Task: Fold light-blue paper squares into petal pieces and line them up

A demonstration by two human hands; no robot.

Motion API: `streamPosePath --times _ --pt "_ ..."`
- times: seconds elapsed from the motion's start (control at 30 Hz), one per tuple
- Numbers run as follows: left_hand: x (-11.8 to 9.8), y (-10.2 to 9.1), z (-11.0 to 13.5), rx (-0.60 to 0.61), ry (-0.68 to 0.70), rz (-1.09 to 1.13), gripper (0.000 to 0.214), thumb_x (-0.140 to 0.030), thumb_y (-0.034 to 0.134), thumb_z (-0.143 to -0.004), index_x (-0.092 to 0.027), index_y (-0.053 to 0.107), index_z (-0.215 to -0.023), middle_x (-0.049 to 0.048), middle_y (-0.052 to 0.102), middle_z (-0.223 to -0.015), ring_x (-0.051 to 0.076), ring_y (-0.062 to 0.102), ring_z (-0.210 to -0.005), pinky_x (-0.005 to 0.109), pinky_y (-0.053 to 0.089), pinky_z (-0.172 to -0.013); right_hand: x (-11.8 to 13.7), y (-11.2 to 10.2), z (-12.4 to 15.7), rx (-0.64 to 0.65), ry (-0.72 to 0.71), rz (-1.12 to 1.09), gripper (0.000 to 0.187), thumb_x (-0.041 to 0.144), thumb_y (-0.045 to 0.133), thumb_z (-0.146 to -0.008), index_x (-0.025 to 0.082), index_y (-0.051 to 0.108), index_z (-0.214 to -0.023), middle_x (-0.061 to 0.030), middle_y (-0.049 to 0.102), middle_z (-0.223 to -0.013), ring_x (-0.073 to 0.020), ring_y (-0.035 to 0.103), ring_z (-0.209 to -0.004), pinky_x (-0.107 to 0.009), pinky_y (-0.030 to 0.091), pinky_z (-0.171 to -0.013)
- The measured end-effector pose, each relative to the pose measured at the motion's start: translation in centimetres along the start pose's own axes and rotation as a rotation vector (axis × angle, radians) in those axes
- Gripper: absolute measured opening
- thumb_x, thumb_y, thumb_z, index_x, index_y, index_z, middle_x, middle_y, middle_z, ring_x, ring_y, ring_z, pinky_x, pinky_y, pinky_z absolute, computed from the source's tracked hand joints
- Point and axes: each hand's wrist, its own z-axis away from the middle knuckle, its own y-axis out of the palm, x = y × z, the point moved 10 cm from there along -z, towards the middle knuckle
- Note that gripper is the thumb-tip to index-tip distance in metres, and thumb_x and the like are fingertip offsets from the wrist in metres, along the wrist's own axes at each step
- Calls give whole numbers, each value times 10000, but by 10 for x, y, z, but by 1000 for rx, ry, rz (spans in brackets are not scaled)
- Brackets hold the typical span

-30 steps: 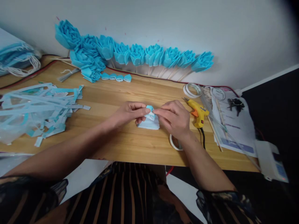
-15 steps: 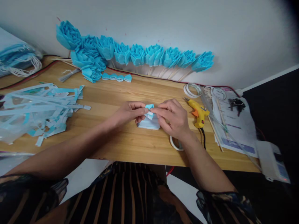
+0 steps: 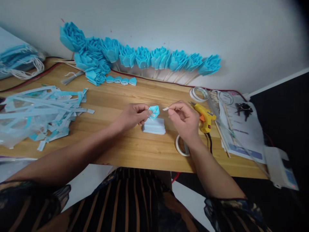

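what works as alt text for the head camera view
The left hand pinches a folded blue piece near a pale stack on a wooden table; the right hand holds a small white strip. Blue flowers line the wall, with scraps left and a yellow glue gun right.

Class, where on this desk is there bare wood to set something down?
Bare wood lies between the folded blue pieces and the left hand, and between the white stack and the desk's front edge. Crowded: left, under the scraps; right, around the yellow glue gun.
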Motion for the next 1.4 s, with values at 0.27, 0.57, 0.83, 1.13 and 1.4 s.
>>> streamPosePath --times 0.27,0.57,0.83,1.13,1.4 --pt "-10 0 3 -24 31 -45 255 -329 625 -822 -153 569 -646 -39 511 -540 61 442 -493 192 339 -487 -36 24 8 165 340 -349 173 370 694 -837 202 665 -808 29 621 -728 -99 561 -624 -249 474 -607" --pt "-6 4 2 19 30 -35 263 -365 623 -810 -162 560 -655 -26 538 -590 71 475 -522 195 383 -509 -41 28 10 157 416 -474 187 402 718 -826 217 702 -847 -2 669 -835 -123 607 -726 -265 522 -654" --pt "-9 6 3 39 45 -63 358 -448 613 -839 -157 560 -638 -20 534 -569 78 486 -523 198 399 -511 -37 32 12 235 394 -475 262 461 645 -889 263 782 -992 -48 745 -1038 -203 674 -988 -371 561 -852" --pt "4 12 3 77 25 -45 323 -418 711 -761 -136 706 -920 24 693 -788 127 602 -685 224 459 -585 -36 35 12 255 383 -489 374 542 616 -881 287 757 -1116 -62 723 -1169 -233 649 -1091 -423 566 -883" --pt "2 12 2 81 15 -38 335 -433 714 -740 -134 694 -888 19 667 -772 121 572 -671 235 446 -600 -38 36 12 262 409 -578 332 522 612 -889 276 769 -1048 -63 737 -1138 -226 661 -1076 -426 566 -886"
